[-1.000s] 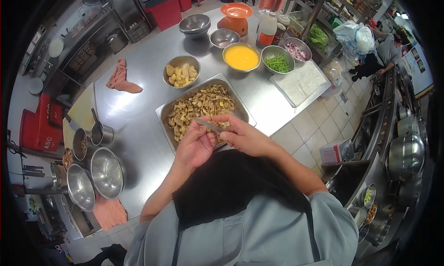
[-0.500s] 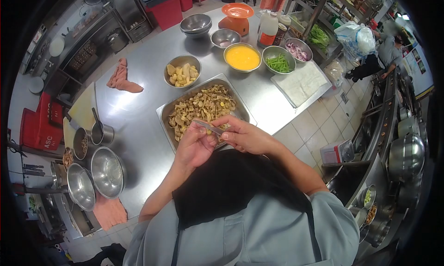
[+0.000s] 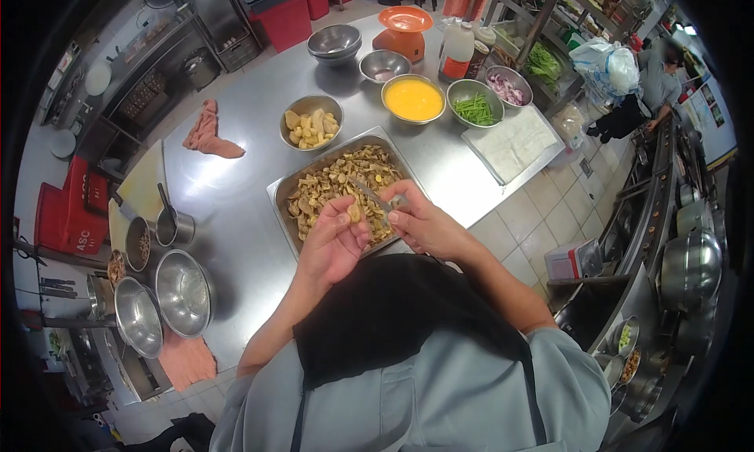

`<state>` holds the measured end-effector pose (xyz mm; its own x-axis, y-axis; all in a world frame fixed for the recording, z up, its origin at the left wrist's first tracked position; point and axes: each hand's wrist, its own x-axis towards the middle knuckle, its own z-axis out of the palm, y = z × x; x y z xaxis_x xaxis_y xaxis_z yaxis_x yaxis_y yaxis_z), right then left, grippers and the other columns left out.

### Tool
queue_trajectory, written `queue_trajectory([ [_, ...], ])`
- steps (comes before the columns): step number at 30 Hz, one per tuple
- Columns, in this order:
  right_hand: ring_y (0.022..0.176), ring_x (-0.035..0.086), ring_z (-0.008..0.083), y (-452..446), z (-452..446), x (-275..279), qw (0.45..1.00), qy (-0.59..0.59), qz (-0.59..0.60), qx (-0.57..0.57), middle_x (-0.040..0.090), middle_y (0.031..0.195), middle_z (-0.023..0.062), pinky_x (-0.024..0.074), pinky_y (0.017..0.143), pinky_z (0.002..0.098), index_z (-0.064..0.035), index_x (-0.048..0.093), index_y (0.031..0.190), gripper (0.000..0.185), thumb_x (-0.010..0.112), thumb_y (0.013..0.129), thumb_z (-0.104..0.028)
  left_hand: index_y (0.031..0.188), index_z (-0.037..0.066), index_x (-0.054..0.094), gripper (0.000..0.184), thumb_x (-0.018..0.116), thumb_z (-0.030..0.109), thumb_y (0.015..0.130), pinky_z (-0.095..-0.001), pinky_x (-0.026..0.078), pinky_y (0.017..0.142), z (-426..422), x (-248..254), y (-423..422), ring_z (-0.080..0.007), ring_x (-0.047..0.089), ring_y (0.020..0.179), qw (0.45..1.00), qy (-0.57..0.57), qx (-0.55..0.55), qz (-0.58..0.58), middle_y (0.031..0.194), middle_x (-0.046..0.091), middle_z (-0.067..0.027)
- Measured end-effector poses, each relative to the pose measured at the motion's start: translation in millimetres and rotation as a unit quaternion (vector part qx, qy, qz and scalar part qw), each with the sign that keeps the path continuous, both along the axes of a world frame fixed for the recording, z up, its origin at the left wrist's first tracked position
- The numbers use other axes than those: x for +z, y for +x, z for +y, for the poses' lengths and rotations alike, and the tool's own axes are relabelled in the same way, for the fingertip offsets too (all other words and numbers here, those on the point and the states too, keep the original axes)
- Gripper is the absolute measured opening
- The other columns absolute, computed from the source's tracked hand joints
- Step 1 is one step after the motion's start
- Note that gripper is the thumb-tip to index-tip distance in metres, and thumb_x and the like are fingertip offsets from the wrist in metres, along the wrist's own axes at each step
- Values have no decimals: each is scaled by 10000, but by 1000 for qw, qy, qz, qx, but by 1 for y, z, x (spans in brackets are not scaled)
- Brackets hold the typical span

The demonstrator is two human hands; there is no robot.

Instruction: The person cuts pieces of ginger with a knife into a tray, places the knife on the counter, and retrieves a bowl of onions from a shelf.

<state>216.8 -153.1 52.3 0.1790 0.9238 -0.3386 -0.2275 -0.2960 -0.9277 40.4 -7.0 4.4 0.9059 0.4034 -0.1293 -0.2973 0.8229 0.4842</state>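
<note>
Between the fingertips of my left hand (image 3: 336, 236) is a small yellowish-brown piece (image 3: 354, 213), pinched over the near edge of a metal tray. My right hand (image 3: 422, 223) is closed round a small knife (image 3: 369, 193), whose blade points up and left, a little apart from the piece. Under and beyond both hands, the rectangular metal tray (image 3: 278, 194) holds many brown and yellowish cut pieces (image 3: 338, 173). A metal bowl of larger pale yellow pieces (image 3: 312, 128) stands just behind the tray.
Behind the tray stand bowls of yellow liquid (image 3: 413, 98), cut greens (image 3: 474, 109) and purple-white pieces (image 3: 509, 86), plus an orange scale (image 3: 399, 42). Empty metal bowls (image 3: 183, 293), a pot (image 3: 174, 227) and a pink cloth (image 3: 210, 131) are at left. A person (image 3: 660, 79) stands far right.
My hands have moved slightly apart. The knife blade has come away from my left fingers and now points further up over the tray, and the piece in my left hand shows more clearly.
</note>
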Motion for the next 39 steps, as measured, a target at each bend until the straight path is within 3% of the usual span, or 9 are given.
queue_trajectory([
  [4, 733, 490, 96, -5, 2, 15, 995, 13, -77, 58, 544, 865, 7, 444, 664, 274, -155, 407, 1529, 472, 506, 1068, -147, 1243, 78, 597, 219, 587, 61, 1025, -328, 578, 847, 3, -10, -1, -184, 691, 989, 1000, -15, 8, -2, 1100, 697, -79],
  [7, 839, 533, 119, -14, 3, 14, 993, 48, -89, 67, 597, 956, 50, 460, 756, 296, -115, 399, 1536, 494, 524, 1059, -140, 1225, 71, 626, 212, 594, 39, 1018, -315, 572, 847, 1, -5, 1, -181, 693, 989, 1000, -7, 13, -11, 1115, 710, -86],
  [16, 780, 489, 74, -16, 7, 0, 985, 88, -119, 83, 614, 983, 24, 430, 689, 251, -123, 391, 1540, 494, 561, 1077, -139, 1113, 66, 650, 139, 632, 21, 983, -311, 552, 793, -3, 2, 0, -183, 680, 884, 999, 22, 19, -18, 1003, 716, -95],
  [25, 698, 444, 55, -13, 6, -4, 984, 93, -113, 96, 530, 873, -31, 395, 621, 234, -148, 469, 1505, 429, 555, 1084, -158, 1069, 64, 615, 94, 631, 40, 980, -317, 541, 779, -2, -6, -3, -188, 661, 837, 999, 41, 25, -5, 968, 695, -93],
  [29, 647, 411, 31, -8, 4, 7, 995, 4, -24, 93, 498, 846, -50, 349, 549, 207, -172, 494, 1490, 399, 539, 1094, -173, 1051, 54, 590, 85, 626, 28, 979, -320, 546, 768, -3, -4, -2, -186, 664, 803, 998, 42, 25, 26, 966, 697, -99],
  [31, 626, 398, 20, -8, 1, -2, 997, -3, 12, 72, 491, 835, -55, 325, 518, 196, -179, 490, 1491, 395, 529, 1098, -176, 1067, 54, 609, 105, 629, 35, 965, -318, 534, 771, -4, -3, -2, -184, 646, 806, 997, 64, 30, 30, 974, 692, -89],
  [34, 648, 446, 56, -4, -2, -2, 994, -12, 78, 75, 518, 830, -31, 371, 541, 227, -170, 490, 1490, 419, 522, 1072, -170, 1088, 56, 616, 123, 625, 40, 966, -325, 544, 796, -2, -8, -1, -189, 657, 835, 997, 78, 21, 20, 995, 697, -91],
  [39, 669, 451, 59, -10, -1, 17, 998, -19, 4, 65, 525, 848, -28, 387, 572, 229, -173, 495, 1494, 427, 523, 1068, -158, 1081, 85, 590, 133, 620, 9, 977, -346, 577, 851, -7, 3, 1, -210, 700, 928, 997, 75, 23, 22, 1057, 708, -113],
])
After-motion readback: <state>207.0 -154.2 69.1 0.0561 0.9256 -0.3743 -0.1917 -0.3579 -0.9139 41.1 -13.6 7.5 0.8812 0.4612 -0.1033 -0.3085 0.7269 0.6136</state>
